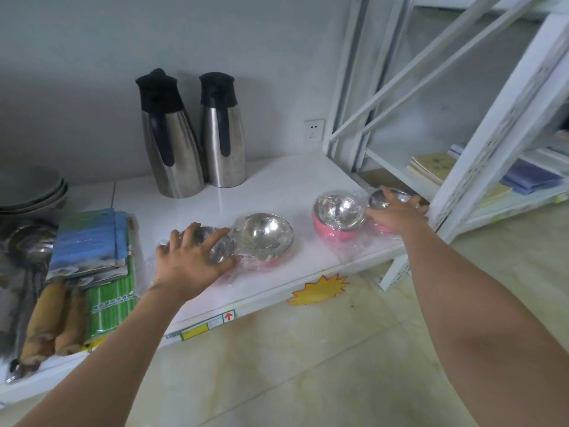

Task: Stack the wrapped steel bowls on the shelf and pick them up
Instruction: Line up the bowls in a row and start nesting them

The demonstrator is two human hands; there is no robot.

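Note:
Several steel bowls with pink outsides, each in clear plastic wrap, sit along the front of the white shelf. My left hand lies over the leftmost bowl, fingers curled on its rim. Right beside it stands a second bowl, tilted and touching the first. Further right is a third bowl. My right hand grips the rightmost bowl at the shelf's right end; most of that bowl is hidden by the hand.
Two steel flasks with black tops stand at the back. Booklets, green packs and wooden rolling pins lie at the left, with ladles and stacked dishes. A white metal rack stands at the right. Tiled floor lies below.

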